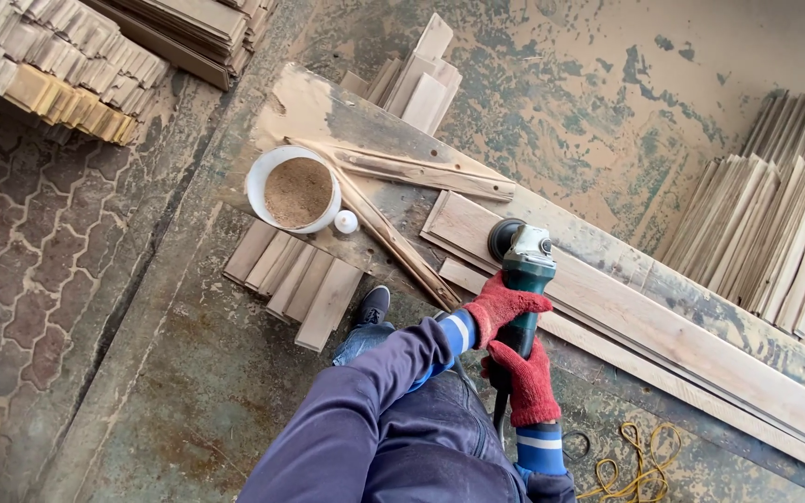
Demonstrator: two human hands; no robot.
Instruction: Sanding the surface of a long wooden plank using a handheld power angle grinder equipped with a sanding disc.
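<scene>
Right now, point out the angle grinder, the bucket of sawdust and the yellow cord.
angle grinder (525, 261), head view, on its green body.
bucket of sawdust (258, 182), head view, on its white rim.
yellow cord (640, 466), head view, on its tangled loop.

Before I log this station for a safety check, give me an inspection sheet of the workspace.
Surface: worn, stained slab.
Job's things: green grinder on a long plank.
Clutter: white bucket of sawdust, small white cap, short boards.
Grips: left hand and right hand, in red gloves, both shut on the grinder.
Cables: yellow cord coiled on the floor.
Surroundings: wood stacks, paving.
</scene>
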